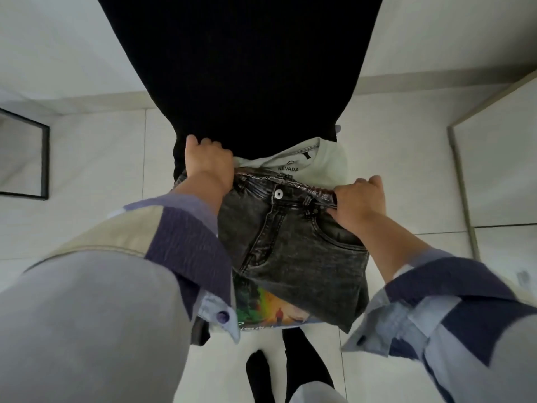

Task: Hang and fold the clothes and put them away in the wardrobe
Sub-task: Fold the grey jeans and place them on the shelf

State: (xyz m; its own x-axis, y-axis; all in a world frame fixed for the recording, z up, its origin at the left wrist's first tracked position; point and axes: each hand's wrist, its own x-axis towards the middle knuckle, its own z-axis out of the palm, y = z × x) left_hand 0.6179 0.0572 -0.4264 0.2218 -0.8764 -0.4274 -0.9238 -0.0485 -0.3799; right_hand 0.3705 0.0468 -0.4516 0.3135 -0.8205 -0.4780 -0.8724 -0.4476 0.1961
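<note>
A pair of folded dark grey washed jeans (293, 251) lies on top of a stack of clothes that I carry in front of me. My left hand (207, 161) grips the stack at the left end of the waistband. My right hand (356, 203) is closed on the waistband's right end. Under the jeans is a pale green T-shirt (316, 161) with a "NEVADA" neck label, and a colourful printed garment (267, 312) shows at the near edge. A long black cloth (241, 68) hangs or stretches away beyond the stack.
Pale tiled floor (116, 175) lies below. A dark-framed mirror or panel (26, 158) leans at the left. A light wooden-edged door or panel (499, 158) stands at the right. My dark-clad feet (258, 376) show beneath the stack.
</note>
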